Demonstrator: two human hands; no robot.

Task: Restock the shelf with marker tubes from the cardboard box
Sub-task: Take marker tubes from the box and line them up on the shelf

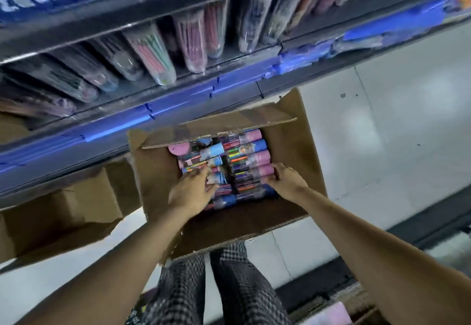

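Left hand point(191, 192) and right hand point(285, 179), fingers curled onto marker tubes point(244, 161) packed inside cardboard box point(293, 146) below shelf point(153, 105): advise gripping tube bodies evenly, lifting straight

Cardboard box point(158, 179) open on top, far flap point(219, 131) overhangs the back rows of marker tubes point(251, 158). Tubes packed tight, no gaps between. Shelf point(178, 100) slot above crowded with packs point(153, 57); bare floor point(382, 133) right of box.
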